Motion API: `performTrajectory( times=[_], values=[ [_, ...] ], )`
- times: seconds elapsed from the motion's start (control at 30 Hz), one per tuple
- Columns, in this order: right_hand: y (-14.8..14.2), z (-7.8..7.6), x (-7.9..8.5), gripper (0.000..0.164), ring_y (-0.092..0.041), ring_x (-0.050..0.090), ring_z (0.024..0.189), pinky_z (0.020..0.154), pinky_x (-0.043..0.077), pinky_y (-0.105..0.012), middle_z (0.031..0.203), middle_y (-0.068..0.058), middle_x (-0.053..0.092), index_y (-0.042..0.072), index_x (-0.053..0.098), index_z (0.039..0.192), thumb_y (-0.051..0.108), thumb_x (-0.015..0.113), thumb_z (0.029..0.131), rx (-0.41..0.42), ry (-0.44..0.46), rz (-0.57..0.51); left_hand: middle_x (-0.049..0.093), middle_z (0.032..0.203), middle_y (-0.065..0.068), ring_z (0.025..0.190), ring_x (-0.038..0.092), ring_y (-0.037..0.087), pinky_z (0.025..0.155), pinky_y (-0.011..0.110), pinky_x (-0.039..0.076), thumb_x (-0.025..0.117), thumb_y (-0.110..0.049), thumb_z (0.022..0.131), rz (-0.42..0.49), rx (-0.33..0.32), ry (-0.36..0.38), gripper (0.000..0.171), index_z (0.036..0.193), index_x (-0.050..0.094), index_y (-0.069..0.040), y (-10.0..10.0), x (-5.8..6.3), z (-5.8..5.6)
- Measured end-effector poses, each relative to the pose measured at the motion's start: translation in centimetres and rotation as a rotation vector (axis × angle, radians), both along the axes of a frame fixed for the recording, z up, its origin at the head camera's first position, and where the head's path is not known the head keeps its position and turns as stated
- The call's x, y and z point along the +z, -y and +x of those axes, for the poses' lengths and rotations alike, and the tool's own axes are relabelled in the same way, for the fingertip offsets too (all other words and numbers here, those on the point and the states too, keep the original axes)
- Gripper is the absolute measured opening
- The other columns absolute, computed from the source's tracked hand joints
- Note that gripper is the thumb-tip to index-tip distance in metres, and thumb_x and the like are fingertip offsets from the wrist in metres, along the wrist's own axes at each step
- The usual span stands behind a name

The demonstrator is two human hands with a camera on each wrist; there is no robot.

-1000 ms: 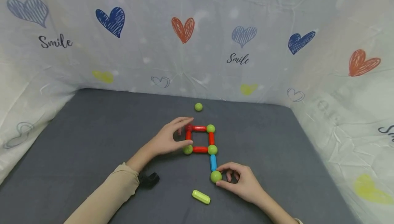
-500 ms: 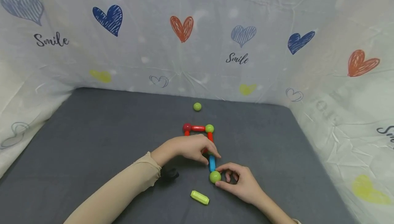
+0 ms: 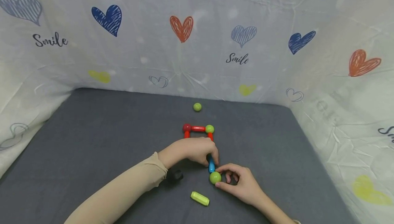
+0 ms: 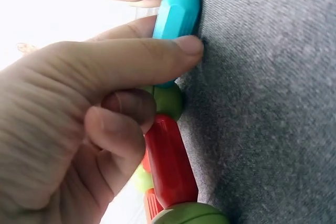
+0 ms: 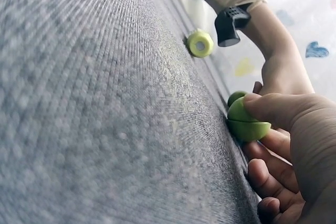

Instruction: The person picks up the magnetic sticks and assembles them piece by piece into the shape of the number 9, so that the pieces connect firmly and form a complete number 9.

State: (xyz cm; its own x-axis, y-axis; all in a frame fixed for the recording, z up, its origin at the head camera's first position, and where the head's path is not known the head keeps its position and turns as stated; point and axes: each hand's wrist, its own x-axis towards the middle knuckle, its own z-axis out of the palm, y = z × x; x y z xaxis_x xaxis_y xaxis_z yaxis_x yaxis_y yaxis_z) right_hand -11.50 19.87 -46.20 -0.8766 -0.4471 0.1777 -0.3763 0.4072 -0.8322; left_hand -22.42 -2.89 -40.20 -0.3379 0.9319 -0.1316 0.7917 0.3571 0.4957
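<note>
My left hand [image 3: 197, 150] pinches a blue magnetic rod [image 4: 178, 14] between thumb and fingers. At the rod's near end, my right hand [image 3: 243, 183] pinches a green ball [image 3: 215, 178]; whether rod and ball touch, I cannot tell. Beyond the left hand lies a square of red rods [image 3: 198, 128] with balls at its corners. A dark red ball [image 3: 186, 128] and a green corner ball [image 3: 209, 129] show at its far side. The left hand hides most of the near side in the head view. Its own wrist view shows a red rod [image 4: 170, 163] and green balls there.
A loose yellow-green rod [image 3: 199, 198] lies in front of the hands. Another green ball [image 3: 197, 107] sits near the back of the grey cloth surface [image 3: 123, 121]. A white curtain [image 3: 138, 39] printed with hearts hangs behind. A black wrist device [image 5: 229, 24] is on the left wrist.
My left hand has left the square's left side, moved right and toward me, and taken hold of the blue rod. The right hand has stayed on the green ball.
</note>
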Motion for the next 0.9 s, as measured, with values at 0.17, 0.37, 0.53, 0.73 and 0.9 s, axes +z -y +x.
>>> performTrajectory(
  times=[0.17,0.37,0.53,0.73,0.9],
  values=[
    [0.0,-0.2,0.1,0.028,-0.001,0.044,0.058,0.049,0.040,-0.025,0.075,0.009,0.061,0.023,0.078,0.113,0.023,0.090,0.088,0.004,-0.012,0.003,0.079,0.109,-0.010,0.100,0.069,-0.001,0.081,0.009,0.050,0.082,-0.003,0.092,-0.010,0.013,-0.037,0.025,0.113,0.086,-0.017,-0.1,0.1,0.1],
    [0.0,-0.3,0.1,0.029,-0.001,0.044,0.057,0.048,0.039,-0.025,0.074,0.009,0.061,0.024,0.077,0.112,0.024,0.091,0.087,-0.005,0.003,0.006,0.079,0.109,-0.006,0.100,0.069,0.000,0.084,0.012,0.051,0.083,-0.005,0.093,0.076,0.014,0.031,0.020,0.112,0.085,-0.013,0.3,-0.3,-0.3],
    [0.0,-0.4,0.2,0.028,-0.002,0.043,0.057,0.049,0.038,-0.024,0.074,0.008,0.060,0.024,0.076,0.111,0.024,0.091,0.086,-0.016,0.008,0.000,0.079,0.114,-0.002,0.102,0.069,0.001,0.087,0.012,0.051,0.082,-0.006,0.094,0.123,0.007,0.046,0.021,0.115,0.084,-0.011,0.7,-0.3,-0.3],
    [0.0,0.1,0.1,0.028,-0.002,0.044,0.058,0.049,0.039,-0.024,0.074,0.007,0.060,0.022,0.076,0.110,0.026,0.091,0.087,-0.021,0.028,-0.001,0.073,0.112,0.002,0.072,0.055,0.007,0.069,0.019,0.047,0.081,-0.015,0.097,0.307,0.164,0.045,0.022,0.118,0.081,-0.011,2.9,0.0,0.1],
    [0.0,0.2,0.2,0.028,-0.004,0.049,0.061,0.052,0.041,-0.024,0.075,0.006,0.061,0.021,0.076,0.110,0.029,0.090,0.088,-0.015,0.039,-0.005,0.067,0.135,0.009,0.098,0.061,0.027,0.085,0.042,0.054,0.082,-0.033,0.095,0.460,0.530,-0.010,0.052,0.142,0.068,-0.013,7.3,-0.9,-0.2]
  ],
)
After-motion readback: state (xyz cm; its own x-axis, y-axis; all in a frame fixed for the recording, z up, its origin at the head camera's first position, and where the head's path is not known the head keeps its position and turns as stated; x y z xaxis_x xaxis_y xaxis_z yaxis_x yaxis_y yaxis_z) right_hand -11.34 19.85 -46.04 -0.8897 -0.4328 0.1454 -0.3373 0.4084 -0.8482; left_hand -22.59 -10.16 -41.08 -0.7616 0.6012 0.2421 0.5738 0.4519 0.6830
